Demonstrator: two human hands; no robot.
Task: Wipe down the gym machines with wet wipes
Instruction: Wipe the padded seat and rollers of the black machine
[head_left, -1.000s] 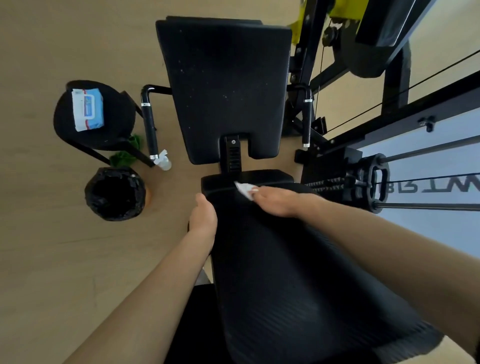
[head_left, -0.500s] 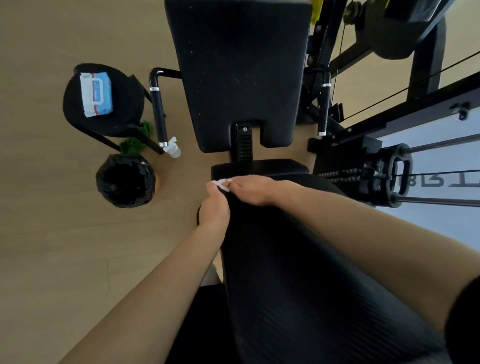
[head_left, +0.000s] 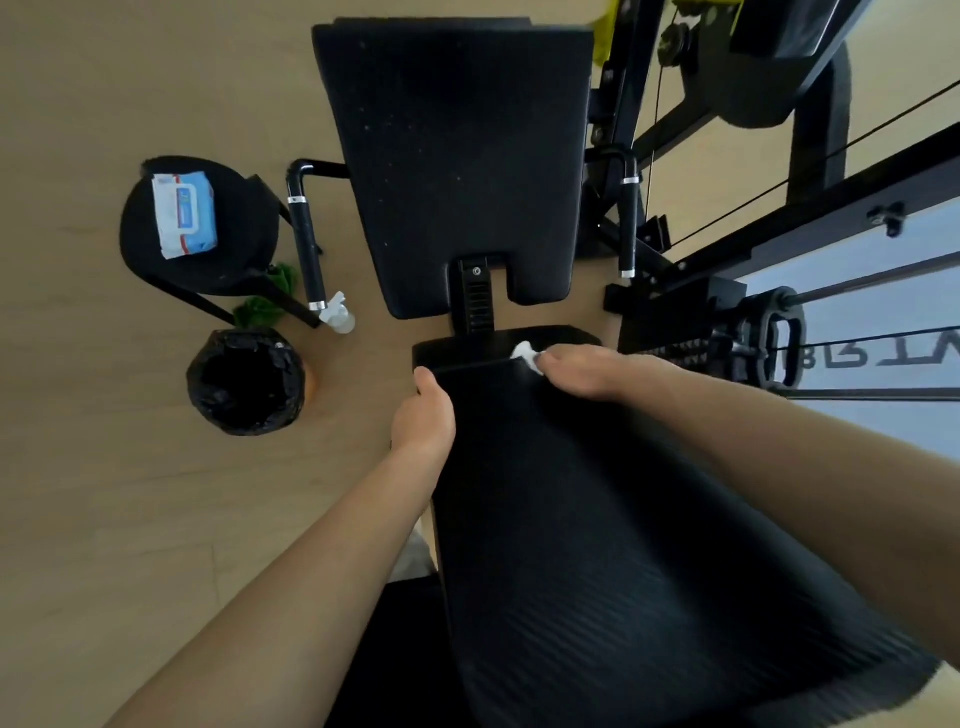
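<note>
I look down on a black gym machine with a ribbed back pad below me and a smooth seat pad beyond it. My right hand lies on the top edge of the ribbed pad and holds a crumpled white wet wipe under its fingertips. My left hand grips the pad's left top corner, thumb up along the edge. A blue and white pack of wet wipes lies on a round black stool at the left.
A bin lined with a black bag stands on the wooden floor below the stool. A small clear spray bottle and a green cloth lie near the machine's left handle. Cables, frame and weight stack fill the right side.
My right hand has slid the wipe along the pad's top edge, first left to the corner by my left hand, then back right toward the middle. My left hand stays on the corner.
</note>
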